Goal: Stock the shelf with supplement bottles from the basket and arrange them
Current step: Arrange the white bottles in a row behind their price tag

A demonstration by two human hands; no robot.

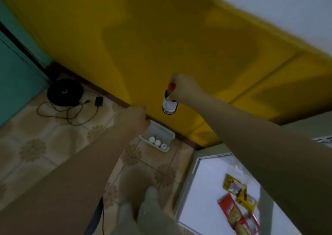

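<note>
Closest to the lens, two blurred grey shapes (147, 204) at the bottom edge look like the person's legs or feet, standing on a patterned beige tiled floor (36, 145). Two bare forearms reach forward from the lower corners.

The right hand (183, 89) is raised in front of a yellow wall (143, 37) and grips a supplement bottle (169, 105) by its top. The bottle is dark, with an orange cap and a white label, and hangs upright below the fingers – in the air, touching nothing else.

The left hand (133, 117) is lower, with its back to the camera and its fingers curled under. Whether it holds anything cannot be told.

Just beyond the left hand, a white basket (170, 136) sits on the floor against the base of the wall, with three white-capped bottles (157, 142) standing along its near side.

At lower right is a white shelf (203, 189) with yellow and red snack packets (233, 211) lying on it.

At left, well apart from the basket, a round black device (65, 92) rests on the floor beside a teal panel (14, 76) – a dark cable (71, 114) loops just in front of it.
</note>
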